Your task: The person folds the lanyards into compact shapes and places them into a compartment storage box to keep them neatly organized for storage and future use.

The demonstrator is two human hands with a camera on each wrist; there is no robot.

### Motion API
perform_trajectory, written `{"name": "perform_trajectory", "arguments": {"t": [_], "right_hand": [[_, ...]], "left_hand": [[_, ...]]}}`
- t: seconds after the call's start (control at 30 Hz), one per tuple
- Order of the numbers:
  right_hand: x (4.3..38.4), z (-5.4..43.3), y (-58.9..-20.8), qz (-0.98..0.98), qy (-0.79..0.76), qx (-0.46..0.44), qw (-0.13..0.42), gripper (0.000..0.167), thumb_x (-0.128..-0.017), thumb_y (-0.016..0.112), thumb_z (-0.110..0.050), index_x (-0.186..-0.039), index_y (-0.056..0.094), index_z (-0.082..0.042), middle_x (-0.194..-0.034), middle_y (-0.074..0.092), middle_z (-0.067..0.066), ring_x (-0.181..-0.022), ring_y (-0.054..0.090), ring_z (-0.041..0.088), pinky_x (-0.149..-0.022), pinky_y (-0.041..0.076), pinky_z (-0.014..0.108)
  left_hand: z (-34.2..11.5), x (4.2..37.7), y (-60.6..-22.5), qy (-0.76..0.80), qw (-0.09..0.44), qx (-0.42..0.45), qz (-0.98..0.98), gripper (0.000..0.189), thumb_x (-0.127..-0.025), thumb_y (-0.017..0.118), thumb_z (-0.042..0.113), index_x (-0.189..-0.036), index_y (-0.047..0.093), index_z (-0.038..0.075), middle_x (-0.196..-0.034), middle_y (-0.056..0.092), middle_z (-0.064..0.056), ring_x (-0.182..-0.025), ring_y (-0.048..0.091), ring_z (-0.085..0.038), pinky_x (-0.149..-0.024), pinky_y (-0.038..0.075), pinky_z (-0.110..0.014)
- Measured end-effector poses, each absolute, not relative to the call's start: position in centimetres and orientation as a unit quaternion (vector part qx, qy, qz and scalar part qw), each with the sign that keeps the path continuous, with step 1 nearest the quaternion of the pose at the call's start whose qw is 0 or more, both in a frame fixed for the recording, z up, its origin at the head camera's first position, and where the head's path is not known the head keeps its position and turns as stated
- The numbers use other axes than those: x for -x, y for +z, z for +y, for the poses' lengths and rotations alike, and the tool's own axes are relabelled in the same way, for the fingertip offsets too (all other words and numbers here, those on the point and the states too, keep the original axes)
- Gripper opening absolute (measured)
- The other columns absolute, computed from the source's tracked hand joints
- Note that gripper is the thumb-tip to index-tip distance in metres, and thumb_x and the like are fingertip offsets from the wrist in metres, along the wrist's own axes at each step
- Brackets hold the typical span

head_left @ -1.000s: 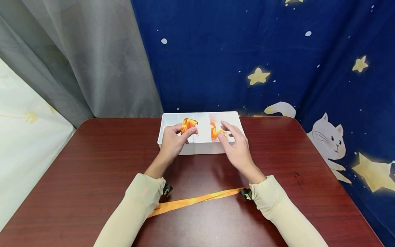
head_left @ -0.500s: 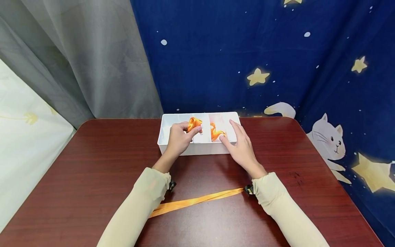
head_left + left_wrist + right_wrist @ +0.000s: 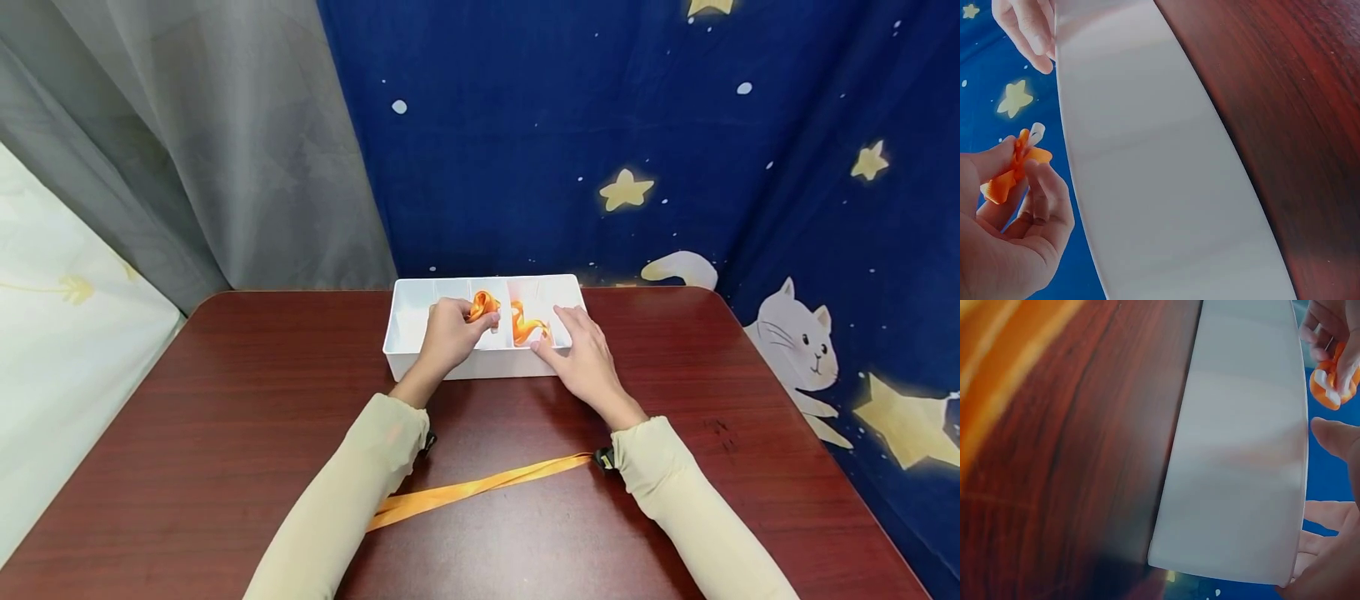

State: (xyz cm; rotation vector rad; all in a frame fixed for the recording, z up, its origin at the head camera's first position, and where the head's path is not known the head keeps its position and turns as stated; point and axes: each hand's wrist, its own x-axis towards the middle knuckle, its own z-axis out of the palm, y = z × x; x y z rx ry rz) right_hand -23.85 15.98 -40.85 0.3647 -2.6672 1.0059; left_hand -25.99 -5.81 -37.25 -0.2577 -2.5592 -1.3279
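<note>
My left hand [image 3: 448, 335] pinches a bundled orange lanyard [image 3: 483, 305] above a middle compartment of the white box [image 3: 480, 364]. In the left wrist view a small white clip [image 3: 1037, 132] sticks out of the orange bundle, between thumb and fingers. Another orange lanyard [image 3: 525, 327] lies loosely curved in the compartment to the right. My right hand [image 3: 588, 360] is at the box's right end with its fingers spread and holding nothing. Its thumb [image 3: 1334, 437] stretches near the front rim in the right wrist view, while its other fingers are partly hidden behind the wall.
A long flat orange strap [image 3: 483, 486] lies across the dark red wooden table [image 3: 187, 433], between my forearms; its left end is hidden by my left sleeve. Thin dividers split the box into several compartments. A blue curtain [image 3: 487, 150] hangs behind the table's back edge.
My left hand has moved right with the bundled lanyard, towards the box's middle. My right hand has drawn slightly away from the loose lanyard, its fingers shifting; that lanyard stays in its compartment.
</note>
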Motion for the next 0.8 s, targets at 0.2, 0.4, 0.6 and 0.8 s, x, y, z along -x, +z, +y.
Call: {"name": "perform_trajectory", "arguments": {"t": [0.2, 0.4, 0.6, 0.8], "right_hand": [[23.8, 16.0, -41.1, -0.926, 0.323, -0.143, 0.133, 0.064, -0.091, 0.072, -0.037, -0.139, 0.055, 0.001, -0.142, 0.052, 0.021, -0.143, 0.030, 0.039, -0.118, 0.015, 0.054], [24.0, 15.9, -41.2, -0.921, 0.332, -0.147, 0.144, 0.062, -0.089, 0.073, -0.037, -0.137, 0.057, 0.000, -0.139, 0.055, 0.019, -0.141, 0.033, 0.039, -0.117, 0.015, 0.053], [24.0, 15.9, -41.5, -0.916, 0.342, -0.143, 0.151, 0.060, -0.089, 0.074, -0.036, -0.135, 0.059, 0.000, -0.138, 0.057, 0.018, -0.141, 0.036, 0.037, -0.117, 0.015, 0.053], [24.1, 15.9, -41.8, -0.911, 0.356, -0.140, 0.155, 0.058, -0.088, 0.075, -0.034, -0.134, 0.060, -0.001, -0.137, 0.058, 0.017, -0.140, 0.036, 0.037, -0.117, 0.014, 0.054]], "left_hand": [[-5.2, 26.7, -37.6, -0.434, 0.098, 0.069, -0.893, 0.025, -0.087, 0.079, 0.021, -0.084, 0.076, -0.004, -0.054, 0.048, 0.001, -0.050, 0.041, -0.012, -0.044, 0.029, -0.022], [-4.8, 27.2, -37.8, -0.395, 0.095, 0.058, -0.912, 0.028, -0.088, 0.077, 0.022, -0.075, 0.073, -0.002, -0.054, 0.046, 0.002, -0.050, 0.042, -0.013, -0.045, 0.030, -0.022], [-4.6, 27.5, -38.4, -0.351, 0.085, 0.041, -0.932, 0.034, -0.088, 0.077, 0.025, -0.063, 0.066, 0.005, -0.055, 0.044, 0.002, -0.051, 0.043, -0.015, -0.047, 0.031, -0.026], [-4.5, 27.7, -38.6, -0.302, 0.080, 0.040, -0.949, 0.036, -0.088, 0.077, 0.029, -0.061, 0.064, 0.008, -0.057, 0.046, 0.001, -0.054, 0.044, -0.018, -0.049, 0.033, -0.030]]}}
